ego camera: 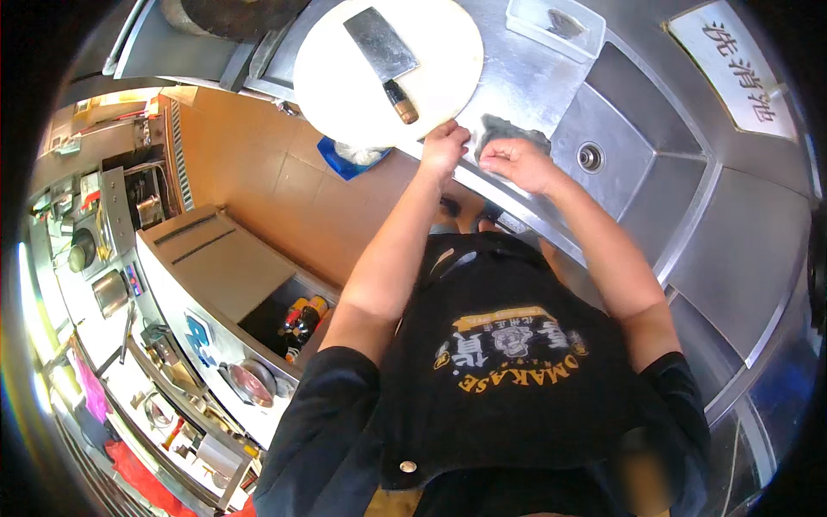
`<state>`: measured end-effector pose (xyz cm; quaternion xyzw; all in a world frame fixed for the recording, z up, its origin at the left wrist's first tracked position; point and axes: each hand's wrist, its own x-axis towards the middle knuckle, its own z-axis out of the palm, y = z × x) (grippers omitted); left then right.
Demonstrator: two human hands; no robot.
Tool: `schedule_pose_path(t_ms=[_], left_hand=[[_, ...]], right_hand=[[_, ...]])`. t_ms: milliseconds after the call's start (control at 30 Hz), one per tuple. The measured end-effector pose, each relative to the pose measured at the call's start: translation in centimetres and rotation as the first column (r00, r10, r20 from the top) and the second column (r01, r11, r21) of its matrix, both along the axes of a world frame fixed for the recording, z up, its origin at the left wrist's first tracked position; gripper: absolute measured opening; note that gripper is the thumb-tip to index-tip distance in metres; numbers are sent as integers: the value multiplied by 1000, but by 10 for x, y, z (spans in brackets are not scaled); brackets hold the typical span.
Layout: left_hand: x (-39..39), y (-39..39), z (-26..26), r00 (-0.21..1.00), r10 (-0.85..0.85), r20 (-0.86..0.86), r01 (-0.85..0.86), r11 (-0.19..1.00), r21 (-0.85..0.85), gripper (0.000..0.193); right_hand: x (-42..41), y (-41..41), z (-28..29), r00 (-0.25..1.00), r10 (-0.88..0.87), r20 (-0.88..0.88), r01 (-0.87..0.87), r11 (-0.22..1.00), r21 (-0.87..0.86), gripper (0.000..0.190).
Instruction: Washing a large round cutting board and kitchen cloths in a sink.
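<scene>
My left hand (445,150) is at the near right rim of a round white cutting board (452,52), its fingers curled; whether it grips the rim cannot be told. A cleaver (382,45) with a dark and brown handle lies on the board, beyond that hand. My right hand (520,165) is over the near edge of a grey, wet-looking cloth (505,129) on the steel counter, thumb and fingertips drawn together. Whether the fingers pinch the cloth is unclear. No frame shows anything else in either hand.
Right of the counter is a steel sink (620,142) with a drain (590,157). A translucent plastic tub (555,29) holding a dark item stands at the back. A blue container (349,165) with a whitish bag is below the board. A large wok (239,13) is at the upper left.
</scene>
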<state>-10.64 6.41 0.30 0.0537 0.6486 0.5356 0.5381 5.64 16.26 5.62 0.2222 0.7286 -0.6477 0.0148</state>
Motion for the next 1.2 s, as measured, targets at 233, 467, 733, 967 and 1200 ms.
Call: schedule_pose_path(t_ms=[233,467,733,967,1200], left_hand=[[-7,-11,-4,845,-113,-523,147,989,25,35],[16,-26,-11,352,-402,-845,585,800,-137,28],[38,-45,-13,256,-344,-903,486,854,-187,19],[49,-34,-10,228,-379,-897,414,871,-262,11],[45,-23,-4,415,-228,-881,415,909,-40,26]], right_hand=[[11,-4,-49,954,-285,92,281,958,55,14],[4,-16,-34,943,-325,72,277,887,370,19],[43,-26,-53,780,-596,191,449,745,493,23],[81,-13,-86,617,-782,87,754,619,220,20],[46,-13,-63,750,-652,107,646,758,90,22]])
